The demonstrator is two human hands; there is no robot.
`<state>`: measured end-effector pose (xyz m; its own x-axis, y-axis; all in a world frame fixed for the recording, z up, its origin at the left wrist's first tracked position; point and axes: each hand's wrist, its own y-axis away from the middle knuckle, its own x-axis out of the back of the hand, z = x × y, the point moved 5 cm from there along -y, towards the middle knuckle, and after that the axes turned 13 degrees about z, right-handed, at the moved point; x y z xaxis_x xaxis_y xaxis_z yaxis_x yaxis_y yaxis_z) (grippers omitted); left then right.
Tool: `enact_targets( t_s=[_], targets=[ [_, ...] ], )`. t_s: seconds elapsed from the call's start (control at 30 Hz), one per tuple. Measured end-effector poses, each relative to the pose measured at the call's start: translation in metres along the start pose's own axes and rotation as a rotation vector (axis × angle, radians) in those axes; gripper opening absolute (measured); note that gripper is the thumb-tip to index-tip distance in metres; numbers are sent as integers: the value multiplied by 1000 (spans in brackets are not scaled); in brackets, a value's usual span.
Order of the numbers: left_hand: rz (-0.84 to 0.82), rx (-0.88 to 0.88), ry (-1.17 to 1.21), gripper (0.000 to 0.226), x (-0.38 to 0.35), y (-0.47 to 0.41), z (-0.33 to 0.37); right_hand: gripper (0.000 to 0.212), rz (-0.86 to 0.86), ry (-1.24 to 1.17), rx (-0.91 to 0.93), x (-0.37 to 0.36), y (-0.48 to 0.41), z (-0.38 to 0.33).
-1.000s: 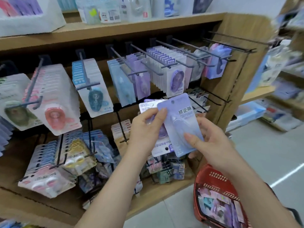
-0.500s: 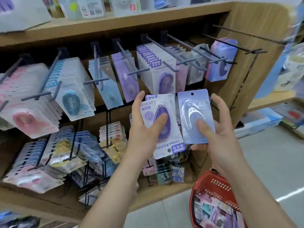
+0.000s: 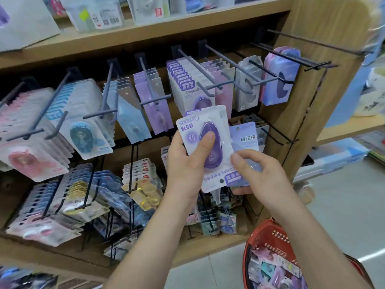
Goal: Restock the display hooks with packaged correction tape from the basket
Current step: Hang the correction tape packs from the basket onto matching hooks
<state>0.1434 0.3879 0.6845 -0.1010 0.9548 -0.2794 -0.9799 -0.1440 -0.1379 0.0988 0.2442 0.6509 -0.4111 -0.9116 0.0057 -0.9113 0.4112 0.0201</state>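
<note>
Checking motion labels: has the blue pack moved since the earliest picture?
Yes. The blue pack has shifted right of the hung Campus packs it was under, and now sits behind the purple pack.

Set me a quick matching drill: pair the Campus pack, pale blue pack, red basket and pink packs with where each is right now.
Things:
1. Campus pack
2. pale blue pack
3. red basket
4. pink packs

Places:
A. hanging on a far-left hook
B. held upside down in the left hand
C. pinched by the right hand
D. low at the right, beside the right forearm

Pairs: 1-B, 2-C, 3-D, 4-A
</note>
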Motion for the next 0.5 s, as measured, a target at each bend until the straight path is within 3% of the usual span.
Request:
enact_targets(
  t_s=[0.2,0.3,0.4,0.5],
  targets=[
    [-95,147,40,26,-11,4,-11,37,-163,-128,-38,1,-10,-12],
    [-156,186,19,23,-11,6,-16,30,-136,-103,3,6,-17,-18],
    [-130,155,6,24,2,2,-11,24,-60,4,164,11,-26,-21],
    [-166,65,-61,23,18,-4,-1,33,9,-41,207,10,-32,-24]
  ],
)
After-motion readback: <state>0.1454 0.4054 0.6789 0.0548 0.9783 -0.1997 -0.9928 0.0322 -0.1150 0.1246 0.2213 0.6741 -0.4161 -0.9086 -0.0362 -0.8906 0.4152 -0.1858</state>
